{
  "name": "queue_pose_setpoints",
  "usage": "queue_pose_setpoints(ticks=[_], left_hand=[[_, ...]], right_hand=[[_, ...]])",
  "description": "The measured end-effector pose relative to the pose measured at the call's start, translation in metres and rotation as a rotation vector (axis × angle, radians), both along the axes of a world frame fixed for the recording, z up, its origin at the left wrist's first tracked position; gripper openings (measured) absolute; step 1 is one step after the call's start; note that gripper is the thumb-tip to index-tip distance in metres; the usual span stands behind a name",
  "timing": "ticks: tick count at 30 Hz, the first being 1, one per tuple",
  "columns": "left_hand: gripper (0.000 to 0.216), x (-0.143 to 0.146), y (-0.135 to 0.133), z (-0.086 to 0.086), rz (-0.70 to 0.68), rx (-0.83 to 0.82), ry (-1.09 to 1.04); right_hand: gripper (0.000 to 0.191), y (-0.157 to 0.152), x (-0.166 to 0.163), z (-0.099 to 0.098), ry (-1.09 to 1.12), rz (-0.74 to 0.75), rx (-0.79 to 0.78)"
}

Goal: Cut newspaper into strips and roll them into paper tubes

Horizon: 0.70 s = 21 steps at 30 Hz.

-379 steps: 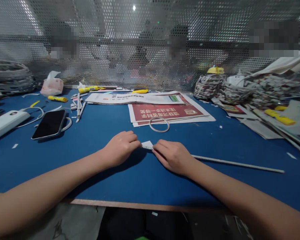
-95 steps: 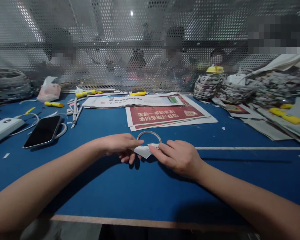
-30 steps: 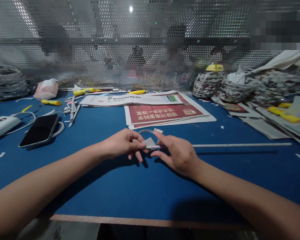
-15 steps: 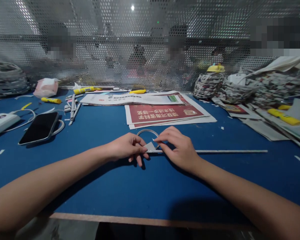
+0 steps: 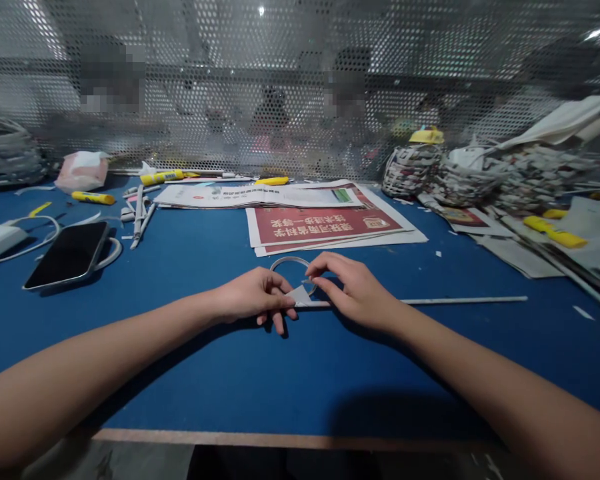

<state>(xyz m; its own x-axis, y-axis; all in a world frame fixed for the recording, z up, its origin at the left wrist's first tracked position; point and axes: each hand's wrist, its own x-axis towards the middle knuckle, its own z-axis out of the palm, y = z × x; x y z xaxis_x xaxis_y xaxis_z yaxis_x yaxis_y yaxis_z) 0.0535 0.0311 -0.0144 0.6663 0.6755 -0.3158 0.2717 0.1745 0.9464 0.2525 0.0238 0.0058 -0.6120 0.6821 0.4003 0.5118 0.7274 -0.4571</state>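
Note:
A thin rolled paper stick (image 5: 465,301) lies sideways across the blue table. My left hand (image 5: 260,297) is closed at its left end, thumb and fingers pinching it beside a loose pointed paper flap (image 5: 300,295). Just right of the flap, my right hand (image 5: 353,287) passes over the stick with thumb and forefinger nearly together. A tiny pale bit shows at those fingertips, too small to name. Behind both hands is a thin pale ring (image 5: 287,259), partly covered by the fingers; I cannot tell what it is.
Beyond the hands lie red-and-white newspaper sheets (image 5: 305,227) and a folded strip (image 5: 250,195). At left are a phone (image 5: 67,253), a white device with cable (image 5: 0,243) and short paper rolls (image 5: 140,217). Woven paper baskets (image 5: 413,170) and yellow glue sticks (image 5: 555,232) stand or lie right.
My right fingertips have lifted slightly away from the paper flap and drawn closer together. My left hand stays at the stick's end. The whole view has shifted a little.

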Motion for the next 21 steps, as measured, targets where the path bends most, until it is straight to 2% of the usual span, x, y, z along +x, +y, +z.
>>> queue_pose_setpoints(ticks=[5,10,16,21], left_hand=[[0.010,-0.0008,0.0004,-0.0020,-0.012,0.006,-0.012],[0.009,0.0000,0.0013,-0.0026,-0.006,-0.007,-0.024],[0.008,0.0009,0.0016,-0.0016,-0.015,-0.016,-0.022],[0.008,0.0006,0.0014,-0.0006,-0.024,-0.026,-0.012]], right_hand=[[0.010,0.0017,-0.0031,-0.0018,0.002,0.045,0.063],[0.023,0.0019,-0.0035,-0.0022,0.011,0.062,0.078],[0.031,-0.0034,-0.0045,0.0007,0.015,0.031,0.092],[0.040,-0.0045,-0.0055,-0.0069,0.048,-0.015,0.058]])
